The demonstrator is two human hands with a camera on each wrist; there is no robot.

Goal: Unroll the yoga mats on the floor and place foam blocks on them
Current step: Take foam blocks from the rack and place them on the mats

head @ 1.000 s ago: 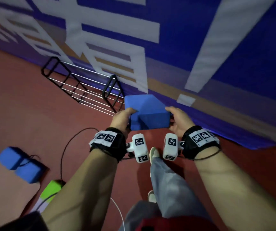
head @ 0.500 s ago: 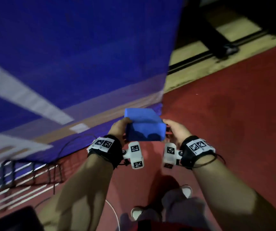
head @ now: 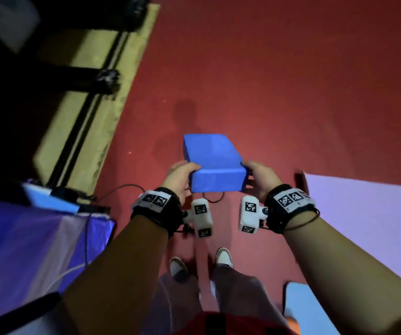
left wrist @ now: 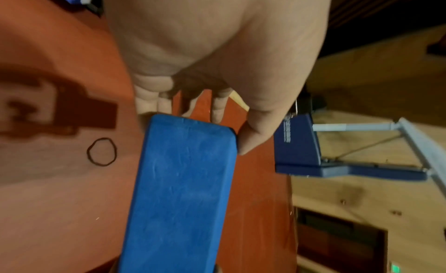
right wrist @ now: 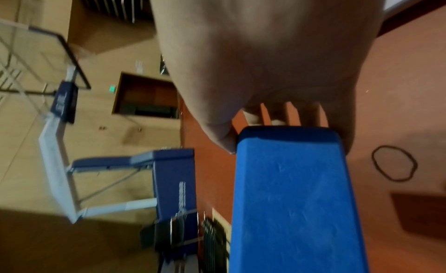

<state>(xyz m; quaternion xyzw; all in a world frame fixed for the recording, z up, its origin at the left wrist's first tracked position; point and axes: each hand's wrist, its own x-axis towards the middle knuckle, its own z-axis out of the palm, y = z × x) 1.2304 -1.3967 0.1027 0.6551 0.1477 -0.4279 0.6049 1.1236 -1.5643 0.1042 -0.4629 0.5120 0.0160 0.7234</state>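
I carry a blue foam block [head: 212, 163] at waist height over the red floor, one hand at each short end. My left hand [head: 179, 176] grips its left end, thumb on top, fingers underneath. My right hand [head: 257, 175] grips the right end the same way. In the left wrist view the block [left wrist: 183, 191] runs away from my left hand [left wrist: 205, 109]; in the right wrist view the block [right wrist: 292, 200] runs away from my right hand [right wrist: 277, 114]. A pale purple mat [head: 369, 221] lies unrolled at the right. A light blue mat [head: 308, 310] shows at the bottom right.
A blue and white banner [head: 25, 250] lies at the left with a cable across it. A tan floor strip [head: 112, 88] borders the red floor at the upper left. A black elastic loop [left wrist: 101, 152] lies on the floor under the block. My feet [head: 202, 261] stand below the hands.
The view has swung right, from the blue wall banner and wire rack to open red floor and the purple mat. Both hands keep the same hold on the block.
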